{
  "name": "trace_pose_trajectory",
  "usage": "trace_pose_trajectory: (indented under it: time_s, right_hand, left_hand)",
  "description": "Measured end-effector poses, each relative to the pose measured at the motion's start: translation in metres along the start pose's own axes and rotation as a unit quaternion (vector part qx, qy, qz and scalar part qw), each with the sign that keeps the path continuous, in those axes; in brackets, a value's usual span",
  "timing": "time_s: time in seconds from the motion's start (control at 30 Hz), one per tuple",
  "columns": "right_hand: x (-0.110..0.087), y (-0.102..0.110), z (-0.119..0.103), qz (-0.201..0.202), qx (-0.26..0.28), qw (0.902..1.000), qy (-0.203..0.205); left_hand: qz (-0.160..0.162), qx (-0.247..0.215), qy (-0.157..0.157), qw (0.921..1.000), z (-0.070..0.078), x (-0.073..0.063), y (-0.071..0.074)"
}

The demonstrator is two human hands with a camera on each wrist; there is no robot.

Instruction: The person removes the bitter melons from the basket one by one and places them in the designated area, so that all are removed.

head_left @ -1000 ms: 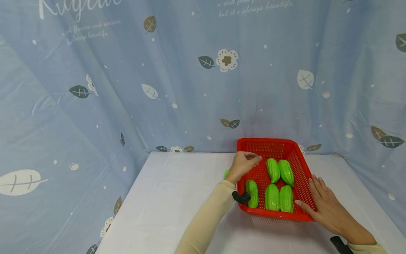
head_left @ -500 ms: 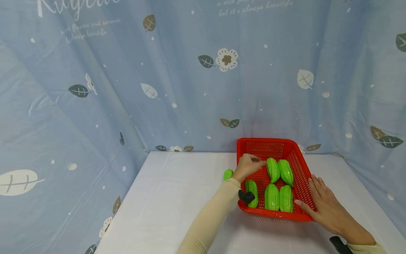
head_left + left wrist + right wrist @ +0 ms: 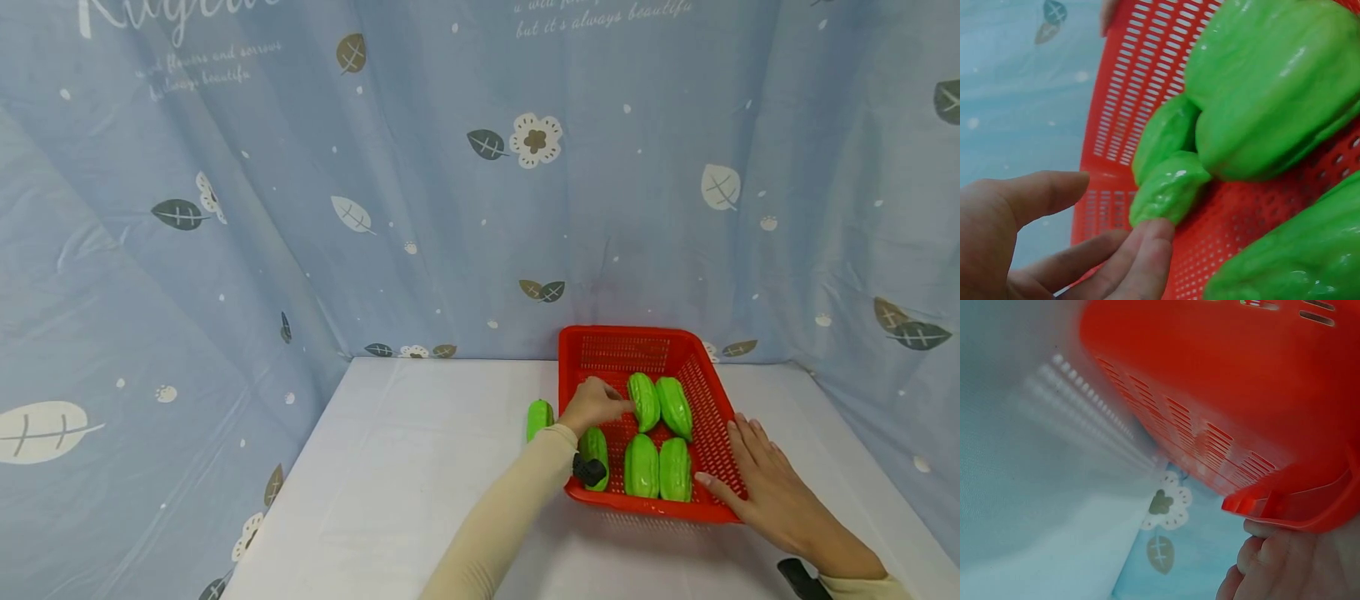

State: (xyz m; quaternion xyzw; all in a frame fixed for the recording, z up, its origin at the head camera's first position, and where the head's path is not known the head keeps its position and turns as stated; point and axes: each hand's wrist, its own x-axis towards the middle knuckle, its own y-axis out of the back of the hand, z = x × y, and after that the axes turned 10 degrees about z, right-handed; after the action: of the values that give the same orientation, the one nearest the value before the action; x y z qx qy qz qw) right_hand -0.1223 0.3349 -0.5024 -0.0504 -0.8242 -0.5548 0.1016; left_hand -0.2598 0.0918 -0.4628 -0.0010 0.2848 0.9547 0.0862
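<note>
A red perforated basket (image 3: 626, 332) holds several glossy green ribbed vegetables; their exact kind is unclear. Over its left part reaches my left hand (image 3: 596, 403), fingertips at a back vegetable (image 3: 643, 402). In the left wrist view, the left thumb stands apart from the fingers (image 3: 1155, 250), which reach the nearest vegetable (image 3: 1169, 187); nothing is gripped. My right hand (image 3: 780, 496) rests along the basket's right rim, fingers extended and thumb across the front right corner. The right wrist view has the basket's outer side (image 3: 1210, 440) above the right hand (image 3: 1297, 565).
One more green vegetable (image 3: 538, 418) lies on the white table (image 3: 420, 467), left of the basket and partly behind the left forearm. A blue patterned curtain (image 3: 442, 208) hangs behind the table. Two front vegetables (image 3: 641, 468) lie side by side in the basket.
My left hand has moved right and slightly toward me, up to the back vegetable. More of the vegetable outside the basket shows. The right hand stays on the rim.
</note>
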Motion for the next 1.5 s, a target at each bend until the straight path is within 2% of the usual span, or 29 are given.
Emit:
trace_pose_trajectory:
  time_s: [0.27, 0.53, 0.73, 0.93, 1.27, 1.5]
  right_hand:
    - [0.000, 0.000, 0.000, -0.005, 0.002, 1.0000, -0.003]
    - [-0.001, 0.000, -0.002, -0.007, 0.003, 1.0000, -0.004]
    - [0.001, 0.002, -0.002, -0.004, -0.003, 1.0000, -0.003]
    - [0.001, 0.001, -0.001, -0.004, 0.002, 1.0000, 0.000]
    - [0.000, 0.002, -0.002, -0.001, -0.001, 1.0000, 0.000]
    - [0.000, 0.002, -0.003, -0.003, -0.003, 1.0000, -0.004]
  left_hand:
    - [-0.023, 0.006, -0.006, 0.9997, -0.002, -0.001, -0.006]
    - [-0.066, 0.056, -0.009, 0.9962, -0.004, -0.002, -0.013]
    - [-0.098, 0.075, -0.018, 0.9922, -0.006, 0.003, -0.020]
    - [-0.110, 0.104, -0.003, 0.9885, -0.003, -0.001, -0.023]
    - [-0.115, 0.167, -0.006, 0.9792, 0.002, -0.008, -0.021]
    - [-0.138, 0.213, -0.027, 0.9670, 0.003, -0.005, -0.024]
